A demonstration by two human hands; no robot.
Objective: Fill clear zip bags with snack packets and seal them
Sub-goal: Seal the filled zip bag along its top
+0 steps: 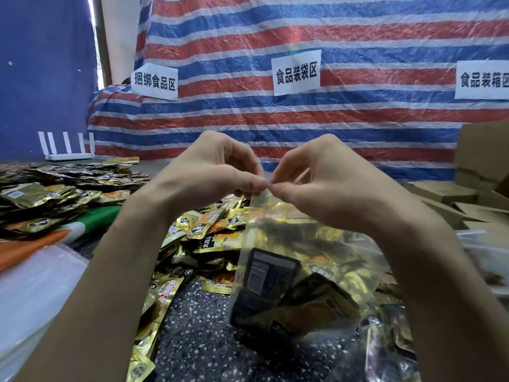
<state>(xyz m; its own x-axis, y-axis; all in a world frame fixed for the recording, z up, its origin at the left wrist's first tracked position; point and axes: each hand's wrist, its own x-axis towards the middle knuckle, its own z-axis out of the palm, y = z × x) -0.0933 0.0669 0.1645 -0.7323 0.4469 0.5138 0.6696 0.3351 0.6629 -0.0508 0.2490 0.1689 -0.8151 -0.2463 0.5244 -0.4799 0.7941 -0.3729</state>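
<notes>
A clear zip bag hangs in front of me above the table, with a few dark and gold snack packets at its bottom. My left hand and my right hand meet at the bag's top edge. Each pinches the strip between thumb and fingertips, with the fingertips touching at the middle. Loose gold snack packets lie in a heap under the bag.
A second spread of packets covers the table at the left. Clear plastic bags lie stacked at the near left. Flat cardboard boxes stand at the right. A white router sits by the striped tarp wall. Speckled tabletop shows in front.
</notes>
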